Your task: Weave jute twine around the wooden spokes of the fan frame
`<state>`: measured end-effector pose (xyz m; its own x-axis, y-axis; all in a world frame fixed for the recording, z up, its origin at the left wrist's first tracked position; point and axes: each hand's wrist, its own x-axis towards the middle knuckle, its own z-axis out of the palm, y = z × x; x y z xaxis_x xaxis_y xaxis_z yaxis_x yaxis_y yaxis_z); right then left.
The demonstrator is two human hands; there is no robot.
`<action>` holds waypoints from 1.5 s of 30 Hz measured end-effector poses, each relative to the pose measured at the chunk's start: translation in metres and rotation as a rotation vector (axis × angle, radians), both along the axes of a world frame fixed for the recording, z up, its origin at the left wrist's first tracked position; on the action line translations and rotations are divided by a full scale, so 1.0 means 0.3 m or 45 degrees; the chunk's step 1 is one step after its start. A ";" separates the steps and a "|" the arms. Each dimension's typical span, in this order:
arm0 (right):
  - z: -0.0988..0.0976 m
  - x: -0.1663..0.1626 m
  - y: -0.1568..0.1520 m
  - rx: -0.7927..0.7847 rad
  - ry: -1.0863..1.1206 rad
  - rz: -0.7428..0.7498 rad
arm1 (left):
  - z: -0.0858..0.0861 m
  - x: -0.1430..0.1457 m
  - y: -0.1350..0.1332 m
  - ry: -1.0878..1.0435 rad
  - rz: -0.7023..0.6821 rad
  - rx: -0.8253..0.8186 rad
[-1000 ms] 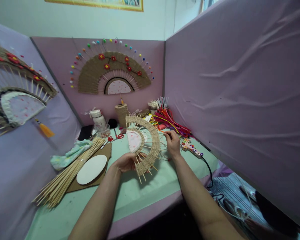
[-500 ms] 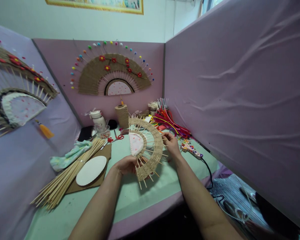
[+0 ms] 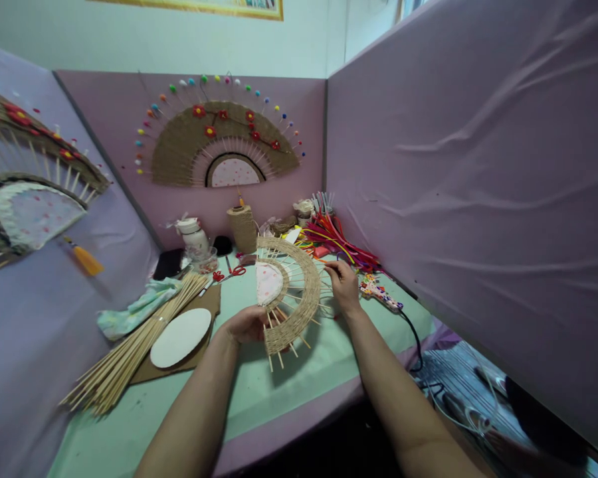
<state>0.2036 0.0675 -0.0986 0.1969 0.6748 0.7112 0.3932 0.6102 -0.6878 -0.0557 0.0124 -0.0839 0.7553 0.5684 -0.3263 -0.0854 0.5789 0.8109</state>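
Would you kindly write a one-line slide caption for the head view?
Left hand holds a half-woven twine fan above the green table, right hand at its rim.

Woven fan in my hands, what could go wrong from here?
The left hand holds the fan only near its lower edge, above the table; that grip could slip and the fan twist. The right hand works among thin bare stick tips at the rim; one might snap or prick. The corded tool lies close by that wrist and might get knocked.
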 end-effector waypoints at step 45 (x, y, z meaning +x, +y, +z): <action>-0.017 0.006 0.005 -0.178 -0.013 0.241 | 0.082 -0.027 0.057 0.056 0.905 -0.185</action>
